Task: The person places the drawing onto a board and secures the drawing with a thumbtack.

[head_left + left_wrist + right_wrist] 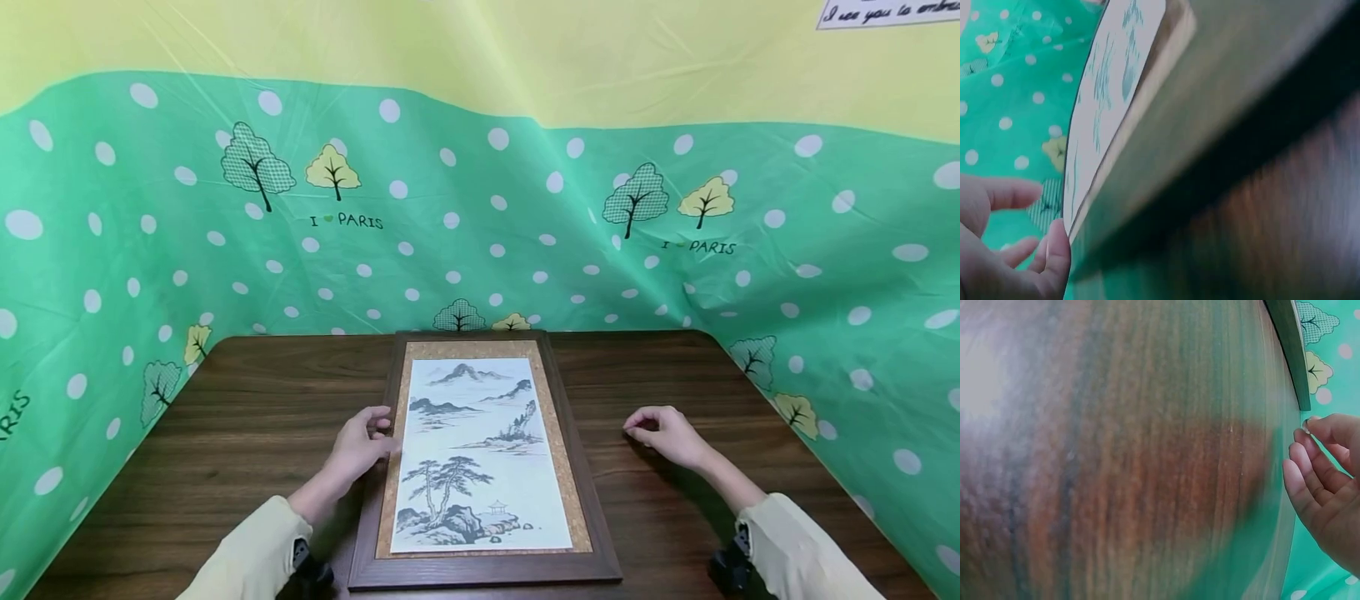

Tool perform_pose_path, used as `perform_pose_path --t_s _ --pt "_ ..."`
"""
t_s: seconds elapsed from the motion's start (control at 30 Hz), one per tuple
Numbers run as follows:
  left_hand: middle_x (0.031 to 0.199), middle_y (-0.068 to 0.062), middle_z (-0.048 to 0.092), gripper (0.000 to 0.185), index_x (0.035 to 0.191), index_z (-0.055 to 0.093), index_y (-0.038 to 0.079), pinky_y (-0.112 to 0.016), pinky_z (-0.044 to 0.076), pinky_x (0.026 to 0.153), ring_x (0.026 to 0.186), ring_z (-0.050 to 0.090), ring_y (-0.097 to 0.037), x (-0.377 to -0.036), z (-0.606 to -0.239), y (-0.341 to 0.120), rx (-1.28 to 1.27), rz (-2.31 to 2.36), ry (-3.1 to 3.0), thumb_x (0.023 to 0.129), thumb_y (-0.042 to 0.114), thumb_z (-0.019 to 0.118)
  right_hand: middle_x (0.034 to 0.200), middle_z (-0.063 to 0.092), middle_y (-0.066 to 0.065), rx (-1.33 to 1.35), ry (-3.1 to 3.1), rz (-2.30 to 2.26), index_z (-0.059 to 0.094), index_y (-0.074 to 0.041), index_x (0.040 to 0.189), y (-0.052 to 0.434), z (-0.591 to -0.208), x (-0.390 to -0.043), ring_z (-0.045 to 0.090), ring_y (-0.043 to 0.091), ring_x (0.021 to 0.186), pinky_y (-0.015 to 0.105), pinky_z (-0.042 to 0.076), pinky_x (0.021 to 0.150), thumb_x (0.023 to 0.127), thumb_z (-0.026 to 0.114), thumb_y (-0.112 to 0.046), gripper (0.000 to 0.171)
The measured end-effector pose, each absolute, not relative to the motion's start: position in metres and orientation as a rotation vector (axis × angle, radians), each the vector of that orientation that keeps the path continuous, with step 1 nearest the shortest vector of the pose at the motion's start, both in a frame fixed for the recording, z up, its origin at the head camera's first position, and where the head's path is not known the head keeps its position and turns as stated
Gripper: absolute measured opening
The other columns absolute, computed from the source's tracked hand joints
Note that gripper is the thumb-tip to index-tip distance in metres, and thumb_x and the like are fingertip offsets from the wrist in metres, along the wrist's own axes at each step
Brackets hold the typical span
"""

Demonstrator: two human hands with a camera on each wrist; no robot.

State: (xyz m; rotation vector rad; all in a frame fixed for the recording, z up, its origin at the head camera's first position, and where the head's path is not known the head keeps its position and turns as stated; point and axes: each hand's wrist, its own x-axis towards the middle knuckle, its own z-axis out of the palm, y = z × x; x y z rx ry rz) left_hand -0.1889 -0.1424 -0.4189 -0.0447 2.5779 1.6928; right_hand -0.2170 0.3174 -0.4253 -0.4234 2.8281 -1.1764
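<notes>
A framed ink landscape painting (480, 450) lies on the brown wooden table, its dark wooden frame (483, 571) around a tan patterned mat (392, 500). Mountains, water, pine trees and a small pavilion show on the white sheet. My left hand (358, 446) is at the frame's left side, thumb reaching over the edge in the head view, fingers loosely bent. In the left wrist view its fingertips (1057, 240) come right up to the picture's border. To the right of the frame, my right hand (670, 435) hovers over the table with thumb and forefinger tips together; a small pale spot shows there.
The wooden table (270, 417) has rounded far corners. Behind it and along both sides hangs a green and yellow cloth (450, 233) with white dots and printed trees. The painting's far edge reaches the back of the table. Dark straps (303, 567) sit at the wrists.
</notes>
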Motion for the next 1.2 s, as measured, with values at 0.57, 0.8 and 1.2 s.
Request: perform_pose_path --t_s 0.57,0.8,1.2 --pt "0.132 -0.025 0.041 0.069 0.132 0.038 -0.008 -0.046 0.044 0.087 0.114 0.042 -0.039 -0.204 -0.429 -0.200 0.395 1.333 2.652 0.078 0.018 0.071 0.083 0.061 0.016 -0.452 2.720 -1.299 0.062 0.006 0.089 0.310 -0.422 -0.223 0.057 0.016 0.066 0.031 0.051 0.055 0.087 0.059 -0.005 0.012" --pt "0.128 -0.025 0.044 0.072 0.130 0.040 -0.009 -0.043 0.046 0.083 0.110 0.045 -0.037 -0.203 -0.435 -0.193 0.425 1.317 2.656 0.073 0.017 0.075 0.085 0.062 0.019 -0.491 2.632 -1.351 0.059 0.009 0.091 0.292 -0.415 -0.229 0.060 0.025 0.077 0.035 0.053 0.061 0.088 0.057 -0.006 0.015" --pt "0.126 -0.025 0.045 0.078 0.131 0.038 -0.011 -0.047 0.043 0.087 0.112 0.044 -0.039 -0.200 -0.438 -0.190 0.484 1.263 2.676 0.069 0.014 0.078 0.088 0.063 0.021 -0.572 2.592 -1.387 0.060 0.008 0.092 0.253 -0.404 -0.244 0.060 0.031 0.082 0.037 0.053 0.064 0.089 0.056 -0.005 0.014"
